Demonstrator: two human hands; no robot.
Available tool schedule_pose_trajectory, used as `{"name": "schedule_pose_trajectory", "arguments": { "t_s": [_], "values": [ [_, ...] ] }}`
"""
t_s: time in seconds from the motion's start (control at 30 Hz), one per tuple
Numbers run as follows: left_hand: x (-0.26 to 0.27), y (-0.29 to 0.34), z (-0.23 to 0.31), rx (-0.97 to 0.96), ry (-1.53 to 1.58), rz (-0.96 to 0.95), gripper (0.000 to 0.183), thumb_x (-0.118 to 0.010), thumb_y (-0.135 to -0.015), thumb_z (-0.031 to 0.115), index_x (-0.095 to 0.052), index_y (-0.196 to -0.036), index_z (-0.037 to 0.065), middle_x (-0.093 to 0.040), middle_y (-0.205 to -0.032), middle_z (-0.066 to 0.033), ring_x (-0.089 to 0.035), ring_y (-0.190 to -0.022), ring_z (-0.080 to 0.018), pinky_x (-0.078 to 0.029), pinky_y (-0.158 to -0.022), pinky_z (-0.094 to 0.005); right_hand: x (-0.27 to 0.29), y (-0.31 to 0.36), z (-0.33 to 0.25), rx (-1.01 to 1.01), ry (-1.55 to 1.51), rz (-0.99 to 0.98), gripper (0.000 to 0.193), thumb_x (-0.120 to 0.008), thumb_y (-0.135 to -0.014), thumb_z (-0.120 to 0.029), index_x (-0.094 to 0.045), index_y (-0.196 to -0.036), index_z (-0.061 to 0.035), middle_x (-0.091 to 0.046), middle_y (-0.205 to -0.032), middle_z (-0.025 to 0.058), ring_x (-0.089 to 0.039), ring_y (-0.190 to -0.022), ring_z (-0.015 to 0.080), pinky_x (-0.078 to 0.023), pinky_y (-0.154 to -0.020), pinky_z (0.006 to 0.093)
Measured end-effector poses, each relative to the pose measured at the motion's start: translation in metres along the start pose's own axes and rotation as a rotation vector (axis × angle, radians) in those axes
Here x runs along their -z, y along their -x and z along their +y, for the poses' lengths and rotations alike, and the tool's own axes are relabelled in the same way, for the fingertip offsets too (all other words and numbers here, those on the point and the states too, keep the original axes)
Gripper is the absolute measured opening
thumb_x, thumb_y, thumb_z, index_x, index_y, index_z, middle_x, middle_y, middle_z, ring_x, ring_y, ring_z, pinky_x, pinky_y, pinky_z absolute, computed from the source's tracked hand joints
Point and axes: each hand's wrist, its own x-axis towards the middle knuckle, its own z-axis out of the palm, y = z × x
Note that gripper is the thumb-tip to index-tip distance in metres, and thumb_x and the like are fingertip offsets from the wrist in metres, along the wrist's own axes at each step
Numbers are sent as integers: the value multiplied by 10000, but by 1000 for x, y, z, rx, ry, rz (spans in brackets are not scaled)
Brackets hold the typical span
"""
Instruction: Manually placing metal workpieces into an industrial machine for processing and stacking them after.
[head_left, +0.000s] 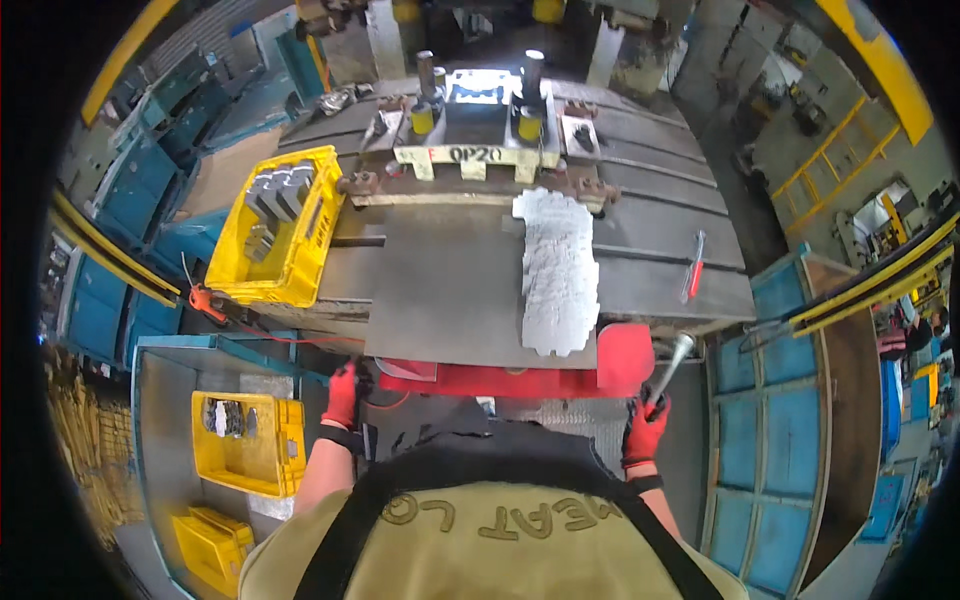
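A slotted metal table [640, 285] stretched ahead of both gloved hands, its front edge just beyond them. A blue-framed rack [765, 430] stood to the right hand's right, floor showing between. A dark flat plate [450, 280] lay ahead of and between the hands, its smooth surface spreading left of a jagged-edged silver piece [560, 275], whose near end sat close to the plate's front edge. A yellow crate [322, 240] of grey metal parts [280, 195] stood ahead and left of the left hand. A red panel [480, 380] spanned the gap between the hands.

The left hand [342, 397] was beside the panel's left end; whether it gripped anything could not be told. The right hand [646, 428] closed around the handle of a flare-tipped tool [668, 375], angled up and forward. Beyond it, a red-handled tool [693, 275] lay near the table's right edge, well apart from the silver piece.
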Motion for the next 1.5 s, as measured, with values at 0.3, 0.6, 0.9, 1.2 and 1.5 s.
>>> {"name": "schedule_pose_trajectory", "arguments": {
  "t_s": [0.3, 0.6, 0.9, 1.2, 1.5],
  "values": [
    [-33, -22, 132, -298, 431, 169, 253, -357, -798, 161, -465, -969, 9, -530, -839, -61, -514, -721, -127, -410, -644, -227, -5, 19, 13, -221, 384, -560, 219, -549, -667, -140, -506, -860, -48, -522, -670, 81, -487, -600, 123, -394, -558, 262],
    [-89, -56, 234, -276, 341, -68, 192, -466, -763, 175, -506, -894, 40, -536, -749, -24, -506, -662, -90, -400, -587, -198, -20, 12, -24, -220, 375, -668, 183, -540, -644, -38, -489, -820, -45, -459, -611, -4, -441, -569, 94, -367, -540, 213],
    [-126, -186, 322, -642, 20, -176, 217, -515, -733, 205, -514, -841, 16, -524, -709, -17, -471, -635, -65, -373, -562, -190, -60, -47, -49, -413, -167, -682, 98, -495, -690, -26, -424, -744, -66, -415, -644, -13, -439, -580, 84, -393, -522, 222],
    [-169, -281, 374, -555, -641, 149, 529, -516, -642, 391, -469, -934, -48, -518, -893, -194, -492, -868, -283, -384, -729, -319, -85, -56, -55, -392, -92, -629, 114, -473, -726, -72, -437, -832, -52, -441, -669, -4, -461, -578, 77, -383, -490, 195],
    [-174, -326, 390, -853, -1605, 42, 247, -403, -685, 198, -585, -753, 46, -539, -844, -152, -522, -785, -274, -413, -677, -322, -80, -46, -42, -484, -115, -575, 240, -510, -705, -56, -426, -930, -48, -456, -733, 4, -464, -616, 98, -390, -528, 215]
  ]
}}
